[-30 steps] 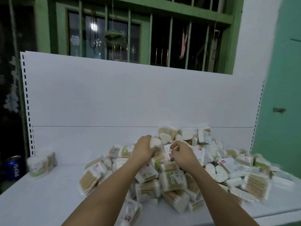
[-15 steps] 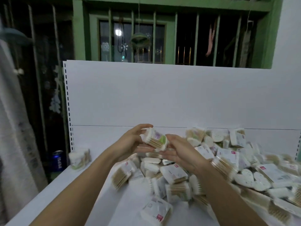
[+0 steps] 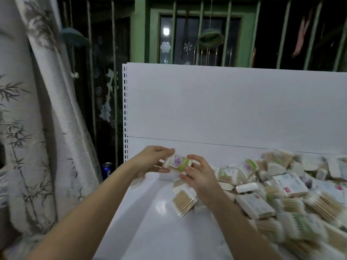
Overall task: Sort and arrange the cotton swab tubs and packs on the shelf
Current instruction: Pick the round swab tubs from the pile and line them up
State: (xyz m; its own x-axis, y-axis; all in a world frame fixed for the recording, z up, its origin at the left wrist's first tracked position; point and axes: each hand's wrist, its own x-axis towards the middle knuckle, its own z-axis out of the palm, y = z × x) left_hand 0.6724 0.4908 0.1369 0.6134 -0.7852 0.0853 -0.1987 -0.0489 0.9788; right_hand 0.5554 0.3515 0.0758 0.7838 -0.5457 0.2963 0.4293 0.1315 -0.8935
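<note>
Both hands hold one cotton swab tub (image 3: 178, 162) with a purple rose and green label, lifted above the left part of the white shelf (image 3: 159, 226). My left hand (image 3: 150, 161) grips its left end. My right hand (image 3: 199, 175) pinches its right end from below and behind. A large pile of swab packs and tubs (image 3: 277, 190) covers the right side of the shelf. One flat pack of wooden swabs (image 3: 184, 200) lies just under my right wrist. Tubs partly hidden behind my left forearm (image 3: 136, 182) sit at the shelf's left edge.
The white back panel (image 3: 225, 106) rises behind the shelf, with a slotted upright (image 3: 125, 113) at its left edge. A blue can (image 3: 106, 170) stands left of the shelf. A bamboo-print curtain (image 3: 37, 128) hangs at far left.
Both hands lifted a rose-labelled tub out of the pile and carried it leftwards. The view has swung left, so the pile now sits at the right.
</note>
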